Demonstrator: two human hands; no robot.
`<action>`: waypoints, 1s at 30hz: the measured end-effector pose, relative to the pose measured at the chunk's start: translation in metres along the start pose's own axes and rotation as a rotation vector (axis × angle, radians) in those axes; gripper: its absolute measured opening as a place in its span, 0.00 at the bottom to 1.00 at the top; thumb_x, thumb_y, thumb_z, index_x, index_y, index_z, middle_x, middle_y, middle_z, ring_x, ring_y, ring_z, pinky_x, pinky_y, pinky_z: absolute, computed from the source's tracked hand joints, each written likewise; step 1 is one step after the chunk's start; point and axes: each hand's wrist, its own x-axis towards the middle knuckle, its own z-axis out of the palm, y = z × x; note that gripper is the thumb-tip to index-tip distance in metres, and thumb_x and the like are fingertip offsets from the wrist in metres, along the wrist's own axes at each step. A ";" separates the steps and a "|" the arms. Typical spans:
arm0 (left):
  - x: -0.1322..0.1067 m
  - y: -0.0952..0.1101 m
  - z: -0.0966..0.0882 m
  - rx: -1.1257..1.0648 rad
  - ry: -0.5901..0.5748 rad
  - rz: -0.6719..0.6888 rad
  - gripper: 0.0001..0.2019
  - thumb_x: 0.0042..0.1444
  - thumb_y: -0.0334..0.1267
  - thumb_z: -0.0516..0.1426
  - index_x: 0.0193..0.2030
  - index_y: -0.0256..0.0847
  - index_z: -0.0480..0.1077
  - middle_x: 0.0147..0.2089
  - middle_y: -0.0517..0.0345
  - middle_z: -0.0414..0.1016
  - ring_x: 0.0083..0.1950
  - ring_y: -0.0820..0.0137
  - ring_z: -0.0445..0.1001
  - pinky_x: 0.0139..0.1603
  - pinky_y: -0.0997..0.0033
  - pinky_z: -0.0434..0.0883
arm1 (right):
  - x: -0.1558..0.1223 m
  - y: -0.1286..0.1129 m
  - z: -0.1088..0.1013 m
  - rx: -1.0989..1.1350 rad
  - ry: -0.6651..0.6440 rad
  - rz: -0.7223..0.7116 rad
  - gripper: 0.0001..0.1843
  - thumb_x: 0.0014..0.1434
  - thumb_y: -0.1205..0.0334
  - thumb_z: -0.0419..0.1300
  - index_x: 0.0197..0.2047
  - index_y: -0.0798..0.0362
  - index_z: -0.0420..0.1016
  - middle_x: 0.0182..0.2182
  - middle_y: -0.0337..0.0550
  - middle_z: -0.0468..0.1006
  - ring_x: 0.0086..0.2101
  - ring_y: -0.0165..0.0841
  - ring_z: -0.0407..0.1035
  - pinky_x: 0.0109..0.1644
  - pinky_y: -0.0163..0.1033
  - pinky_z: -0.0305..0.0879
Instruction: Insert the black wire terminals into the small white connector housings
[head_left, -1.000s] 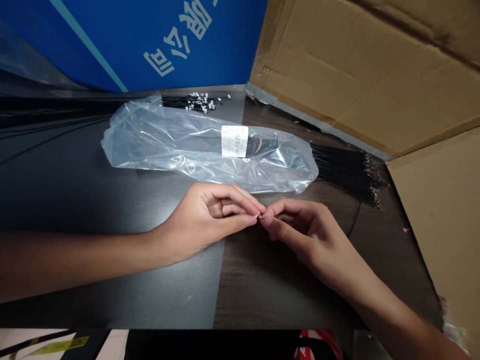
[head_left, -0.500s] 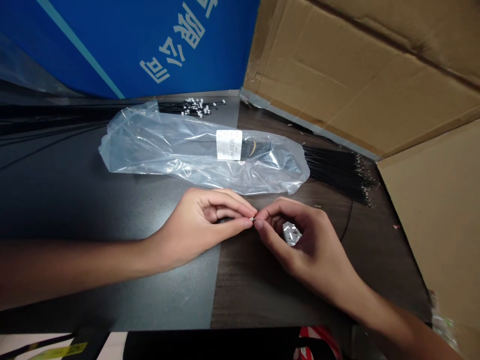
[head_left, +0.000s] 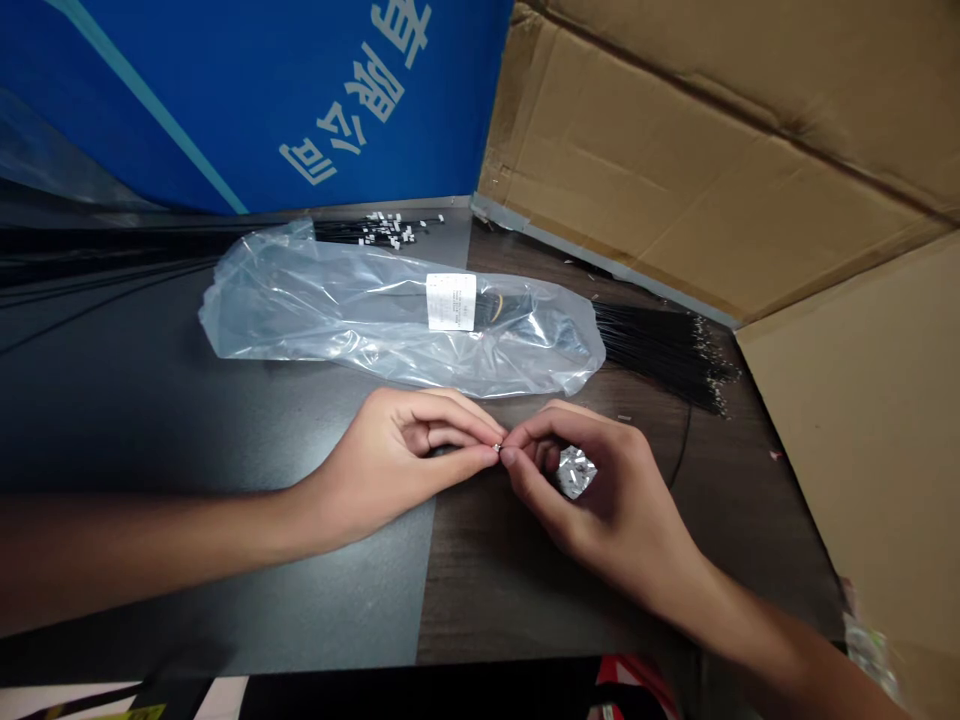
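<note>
My left hand (head_left: 405,470) is closed in a pinch on a tiny white connector (head_left: 496,448), mostly covered by the fingertips. Facing it, thumb and forefinger of my right hand (head_left: 607,500) are pressed together on what looks like the end of a thin black wire; its tip is hidden. A black wire (head_left: 683,445) shows on the table behind that hand. Through the gap in my right fingers I see a small silvery packet (head_left: 576,472) with little white bits in or on it. Both hands meet fingertip to fingertip just above the table.
Behind my hands lies a clear plastic bag (head_left: 337,310) with a white label (head_left: 451,302). Black wires (head_left: 652,345) with bare-looking metal ends fan out at its right. More wires with white connectors (head_left: 390,230) lie behind it. Cardboard walls (head_left: 675,150) and a blue panel (head_left: 187,90) border the table.
The view has shifted slightly, so the things on the table appear a little lower and further left. Both hands keep their pinch, fingertips still together.
</note>
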 end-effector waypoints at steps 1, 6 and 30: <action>0.000 0.000 0.000 -0.001 -0.003 -0.003 0.02 0.58 0.27 0.69 0.37 0.35 0.84 0.40 0.53 0.85 0.42 0.73 0.86 0.46 0.85 0.81 | 0.000 0.000 0.000 0.003 -0.007 0.003 0.07 0.65 0.61 0.64 0.38 0.52 0.83 0.31 0.34 0.79 0.30 0.20 0.69 0.36 0.29 0.66; -0.002 -0.001 -0.003 -0.010 -0.023 -0.036 0.01 0.59 0.27 0.69 0.38 0.33 0.84 0.40 0.52 0.85 0.42 0.74 0.85 0.47 0.85 0.81 | 0.001 0.001 0.000 0.000 -0.045 0.011 0.07 0.66 0.60 0.63 0.39 0.50 0.83 0.32 0.34 0.79 0.31 0.20 0.70 0.38 0.29 0.67; -0.006 -0.005 -0.008 0.091 0.095 -0.070 0.08 0.69 0.37 0.63 0.43 0.33 0.73 0.38 0.54 0.79 0.40 0.76 0.80 0.43 0.83 0.76 | -0.009 0.028 -0.155 -0.698 -0.294 -0.333 0.15 0.71 0.52 0.62 0.35 0.44 0.87 0.33 0.28 0.86 0.28 0.24 0.81 0.30 0.20 0.73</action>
